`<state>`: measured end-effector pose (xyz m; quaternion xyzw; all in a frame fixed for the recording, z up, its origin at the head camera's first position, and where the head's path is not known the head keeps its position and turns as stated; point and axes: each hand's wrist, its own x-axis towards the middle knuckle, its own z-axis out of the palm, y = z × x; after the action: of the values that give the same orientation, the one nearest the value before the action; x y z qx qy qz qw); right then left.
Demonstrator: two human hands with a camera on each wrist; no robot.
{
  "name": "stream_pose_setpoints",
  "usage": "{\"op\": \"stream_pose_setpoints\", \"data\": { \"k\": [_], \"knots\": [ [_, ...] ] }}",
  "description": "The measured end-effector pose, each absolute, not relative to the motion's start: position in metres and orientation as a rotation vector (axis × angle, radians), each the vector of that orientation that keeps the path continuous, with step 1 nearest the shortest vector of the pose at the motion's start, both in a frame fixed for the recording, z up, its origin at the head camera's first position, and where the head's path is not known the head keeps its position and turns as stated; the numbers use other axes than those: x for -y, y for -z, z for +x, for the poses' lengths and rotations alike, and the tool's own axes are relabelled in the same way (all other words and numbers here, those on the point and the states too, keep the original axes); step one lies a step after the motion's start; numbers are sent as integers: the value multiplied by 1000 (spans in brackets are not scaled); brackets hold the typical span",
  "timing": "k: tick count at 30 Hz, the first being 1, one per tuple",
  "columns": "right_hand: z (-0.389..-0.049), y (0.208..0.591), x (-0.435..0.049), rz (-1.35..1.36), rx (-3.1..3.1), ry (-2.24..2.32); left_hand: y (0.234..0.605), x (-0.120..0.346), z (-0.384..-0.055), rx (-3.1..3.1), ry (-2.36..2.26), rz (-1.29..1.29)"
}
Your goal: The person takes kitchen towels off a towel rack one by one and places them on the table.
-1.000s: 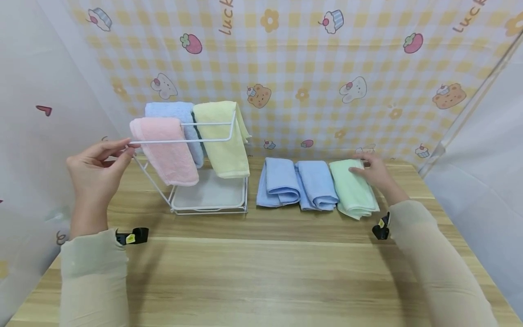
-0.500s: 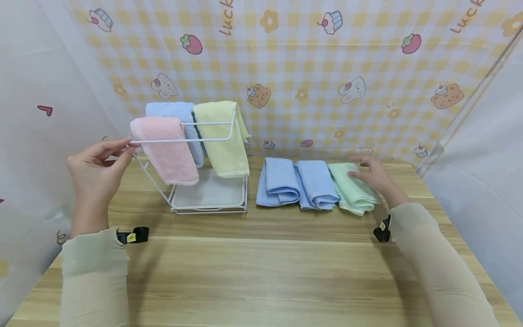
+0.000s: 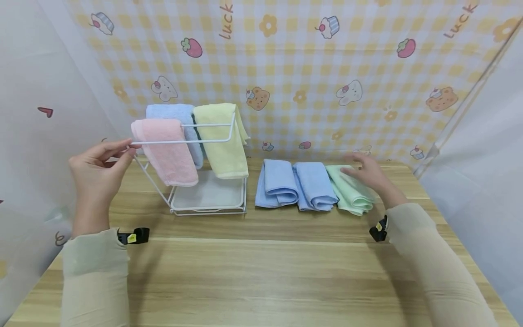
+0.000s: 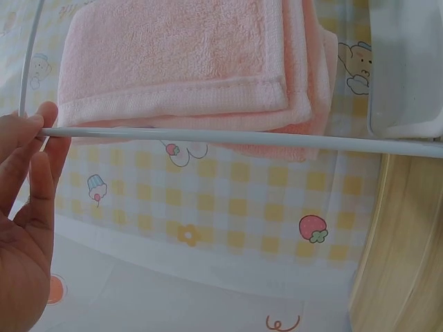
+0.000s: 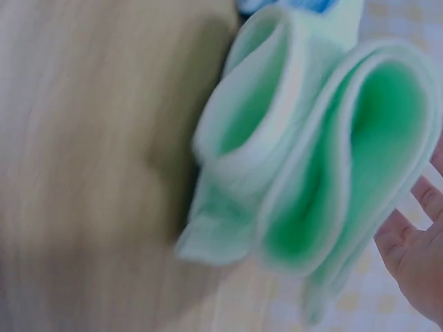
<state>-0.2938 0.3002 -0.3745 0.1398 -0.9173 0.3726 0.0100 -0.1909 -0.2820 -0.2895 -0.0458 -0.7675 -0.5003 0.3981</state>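
At the left in the head view, my left hand (image 3: 98,165) pinches the front corner of a white wire towel rack (image 3: 184,142) between thumb and fingers. A pink towel (image 3: 167,154), a light blue towel (image 3: 171,110) and a yellow towel (image 3: 222,154) hang over its bars. My right hand (image 3: 373,177) reaches over a folded green towel (image 3: 347,186) on the table, fingers loosely spread along its back right side. From the right wrist, the green towel (image 5: 311,152) shows its looped folds, with the fingers (image 5: 429,200) extended behind it.
Two folded blue towels, one (image 3: 282,181) and another (image 3: 316,184), lie in a row between rack and green towel. A white tray (image 3: 208,200) forms the rack's base. A checked yellow curtain (image 3: 300,68) stands behind the wooden table (image 3: 261,272).
The green towel's near end has drawn back a little, and its folds now show as loops. My right hand has shifted slightly left. The left hand stays at the rack.
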Motion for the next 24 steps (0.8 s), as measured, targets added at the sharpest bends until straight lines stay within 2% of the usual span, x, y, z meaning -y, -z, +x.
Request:
{"op": "stream_pose_setpoints", "data": {
  "k": [14, 24],
  "knots": [
    [-304, 340, -229, 529, 2756, -1282, 292, 281, -191, 1907, 1252, -45],
    [-305, 303, -166, 719, 2642, -1311, 299, 279, -192, 1897, 1200, -16]
  ]
}}
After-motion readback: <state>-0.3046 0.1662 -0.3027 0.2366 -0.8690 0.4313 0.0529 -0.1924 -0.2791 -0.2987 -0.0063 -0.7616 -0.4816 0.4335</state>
